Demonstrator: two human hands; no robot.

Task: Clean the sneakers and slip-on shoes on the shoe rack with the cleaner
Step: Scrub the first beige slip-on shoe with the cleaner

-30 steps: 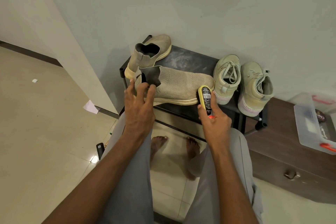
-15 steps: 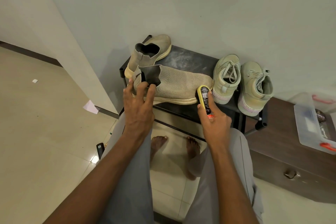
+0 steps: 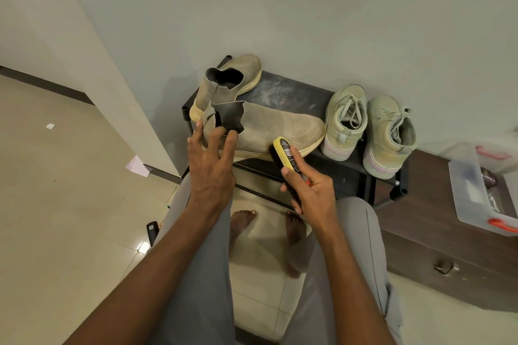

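right hand (image 3: 311,190) grips cleaner (image 3: 288,155), tip at slip-on (image 3: 269,129) side | left hand (image 3: 211,165) fingers spread, steadying heel on rack (image 3: 283,92) front edge | risk: light hold, scrubbing may push slip-on off | sneakers (image 3: 367,126) beyond, untouched

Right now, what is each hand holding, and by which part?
The right hand grips the cleaner by its lower body. The left hand steadies the near slip-on shoe at its heel, fingers on the collar.
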